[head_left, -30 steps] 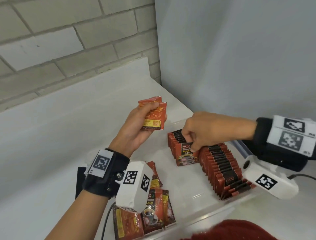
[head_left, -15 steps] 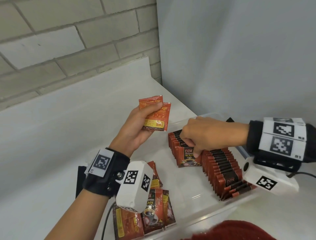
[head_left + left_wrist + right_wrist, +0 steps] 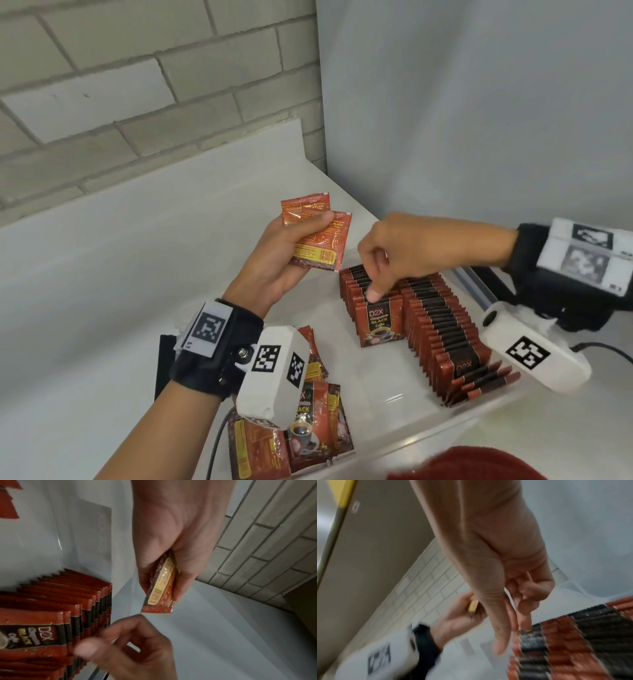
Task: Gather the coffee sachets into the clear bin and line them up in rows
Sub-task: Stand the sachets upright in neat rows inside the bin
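My left hand (image 3: 287, 260) is raised with its thumb and fingers pinching a few coffee sachets (image 3: 317, 240), two of them fanned out with their printed backs toward me; how many lie between my fingers I cannot tell, since the left wrist view shows them almost edge-on (image 3: 161, 588). Just to the right of that hand, my right hand (image 3: 404, 253) hangs over the clear bin (image 3: 404, 404) with its fingers curled and one fingertip (image 3: 373, 294) touching the top edge of the front sachet (image 3: 380, 322) of the short row. The right wrist view is blurred, so I cannot say whether the thumb is pinching that sachet or only pressing near it.

Under my right hand the short row stands upright, and touching it on the right is a longer row of sachets (image 3: 442, 339) leaning toward me, its last few lying nearly flat by the bin's near wall. The bin's walls are hard to trace against the white table (image 3: 102, 308).

Below my left wrist, loose sachets (image 3: 315, 431) lie in a heap, partly covered by the white wrist camera (image 3: 274, 377) and cut off near the frame's bottom. A dark red fabric shape (image 3: 479, 467) shows at the bottom edge, too cropped to identify.
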A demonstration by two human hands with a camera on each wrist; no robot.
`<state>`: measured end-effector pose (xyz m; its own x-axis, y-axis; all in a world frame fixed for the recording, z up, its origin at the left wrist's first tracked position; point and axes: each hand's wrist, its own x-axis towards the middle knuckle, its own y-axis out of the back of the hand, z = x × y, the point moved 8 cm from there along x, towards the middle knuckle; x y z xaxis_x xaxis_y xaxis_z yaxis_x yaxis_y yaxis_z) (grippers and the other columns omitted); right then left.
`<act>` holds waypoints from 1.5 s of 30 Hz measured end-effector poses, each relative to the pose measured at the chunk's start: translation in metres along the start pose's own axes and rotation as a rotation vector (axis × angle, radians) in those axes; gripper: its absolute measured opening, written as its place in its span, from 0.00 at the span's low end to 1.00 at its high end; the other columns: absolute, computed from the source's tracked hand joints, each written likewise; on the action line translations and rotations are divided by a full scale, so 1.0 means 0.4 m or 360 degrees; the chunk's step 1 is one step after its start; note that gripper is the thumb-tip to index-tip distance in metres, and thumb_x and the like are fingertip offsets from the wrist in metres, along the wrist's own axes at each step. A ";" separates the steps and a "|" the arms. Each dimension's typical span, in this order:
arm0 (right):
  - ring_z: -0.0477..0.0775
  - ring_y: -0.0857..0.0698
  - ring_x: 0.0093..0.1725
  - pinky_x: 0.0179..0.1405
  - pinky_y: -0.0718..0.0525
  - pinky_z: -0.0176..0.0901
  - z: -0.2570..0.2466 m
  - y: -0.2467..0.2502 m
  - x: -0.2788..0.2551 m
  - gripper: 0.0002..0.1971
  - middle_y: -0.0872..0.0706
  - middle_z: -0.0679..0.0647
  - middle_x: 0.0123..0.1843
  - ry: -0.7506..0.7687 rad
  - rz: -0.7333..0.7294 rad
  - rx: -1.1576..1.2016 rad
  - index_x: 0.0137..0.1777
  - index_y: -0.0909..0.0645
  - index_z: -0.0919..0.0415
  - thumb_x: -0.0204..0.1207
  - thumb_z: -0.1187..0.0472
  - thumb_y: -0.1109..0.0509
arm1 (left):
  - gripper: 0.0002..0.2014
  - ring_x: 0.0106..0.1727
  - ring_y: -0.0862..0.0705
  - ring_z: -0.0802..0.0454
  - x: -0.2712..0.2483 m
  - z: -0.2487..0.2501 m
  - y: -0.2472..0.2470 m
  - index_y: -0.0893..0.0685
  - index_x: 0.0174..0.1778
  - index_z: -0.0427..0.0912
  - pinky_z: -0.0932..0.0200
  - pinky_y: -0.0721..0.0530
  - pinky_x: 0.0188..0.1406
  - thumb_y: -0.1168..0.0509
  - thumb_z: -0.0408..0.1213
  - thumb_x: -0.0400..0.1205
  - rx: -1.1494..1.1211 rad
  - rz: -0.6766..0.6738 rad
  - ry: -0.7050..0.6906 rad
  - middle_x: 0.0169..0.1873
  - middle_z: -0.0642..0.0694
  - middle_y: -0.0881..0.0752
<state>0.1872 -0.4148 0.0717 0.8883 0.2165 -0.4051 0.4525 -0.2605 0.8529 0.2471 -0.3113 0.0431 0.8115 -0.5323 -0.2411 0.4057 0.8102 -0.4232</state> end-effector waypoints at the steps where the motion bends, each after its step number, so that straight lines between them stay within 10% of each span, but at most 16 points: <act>1: 0.48 0.13 0.41 0.42 0.16 0.40 0.003 0.020 0.000 0.16 0.12 0.48 0.41 -0.0012 0.0056 0.0184 0.43 0.17 0.52 0.65 0.42 0.21 | 0.10 0.40 0.10 0.53 0.000 0.000 -0.003 0.19 0.56 0.39 0.61 0.13 0.36 0.32 0.30 0.79 -0.0002 -0.0020 -0.0008 0.38 0.46 0.10; 7: 0.40 0.17 0.28 0.29 0.18 0.31 0.018 0.054 0.010 0.12 0.12 0.45 0.31 -0.0009 0.0371 0.1244 0.50 0.17 0.59 0.72 0.54 0.23 | 0.15 0.43 0.10 0.49 -0.001 0.005 -0.013 0.18 0.55 0.38 0.57 0.11 0.42 0.30 0.34 0.72 -0.0001 -0.0091 -0.0048 0.43 0.42 0.10; 15: 0.53 0.08 0.45 0.47 0.12 0.34 0.029 0.120 -0.039 0.05 0.08 0.60 0.44 0.0256 0.0713 0.1742 0.44 0.19 0.65 0.73 0.68 0.25 | 0.32 0.46 0.16 0.49 -0.001 -0.010 -0.024 0.15 0.59 0.38 0.54 0.15 0.53 0.44 0.64 0.79 -0.0191 -0.0179 0.0133 0.47 0.40 0.14; 21: 0.46 0.09 0.50 0.58 0.15 0.36 0.026 0.121 -0.057 0.05 0.08 0.52 0.49 0.0343 0.0858 0.1287 0.45 0.13 0.63 0.71 0.69 0.23 | 0.18 0.45 0.13 0.51 -0.004 -0.003 -0.027 0.19 0.59 0.34 0.59 0.13 0.45 0.31 0.37 0.75 -0.0101 -0.0139 0.0049 0.47 0.40 0.12; 25: 0.41 0.11 0.51 0.52 0.15 0.30 0.035 0.101 -0.048 0.08 0.09 0.47 0.53 0.0239 0.0786 0.1205 0.50 0.13 0.57 0.73 0.68 0.25 | 0.23 0.61 0.14 0.42 0.001 0.002 -0.009 0.21 0.65 0.33 0.50 0.15 0.62 0.30 0.31 0.73 -0.0062 -0.0056 -0.0015 0.59 0.35 0.13; 32: 0.42 0.11 0.53 0.47 0.14 0.30 0.023 0.021 -0.041 0.21 0.13 0.51 0.60 0.0030 0.0099 0.1409 0.64 0.20 0.55 0.71 0.57 0.23 | 0.25 0.58 0.13 0.43 0.002 0.012 -0.010 0.21 0.65 0.35 0.50 0.15 0.62 0.29 0.32 0.71 -0.0047 -0.0066 -0.0119 0.55 0.39 0.13; 39: 0.52 0.09 0.48 0.50 0.11 0.38 0.065 0.055 -0.024 0.04 0.08 0.60 0.50 -0.0051 0.0357 0.1592 0.44 0.14 0.66 0.75 0.64 0.26 | 0.20 0.53 0.12 0.46 0.003 0.013 -0.012 0.19 0.59 0.35 0.55 0.12 0.54 0.30 0.28 0.70 -0.0082 -0.0082 -0.0128 0.52 0.38 0.12; 45: 0.49 0.09 0.45 0.50 0.10 0.41 0.087 0.082 -0.028 0.03 0.08 0.58 0.48 -0.0077 0.0507 0.1601 0.47 0.15 0.62 0.76 0.63 0.27 | 0.19 0.53 0.11 0.48 0.001 -0.006 -0.031 0.18 0.61 0.37 0.57 0.12 0.50 0.33 0.22 0.74 0.0104 -0.0186 -0.0038 0.52 0.42 0.10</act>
<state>0.1951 -0.4587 0.0927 0.9697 -0.0308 -0.2422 0.0356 -0.9636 0.2650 0.2413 -0.3221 0.0462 0.7667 -0.6184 -0.1725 0.5237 0.7579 -0.3890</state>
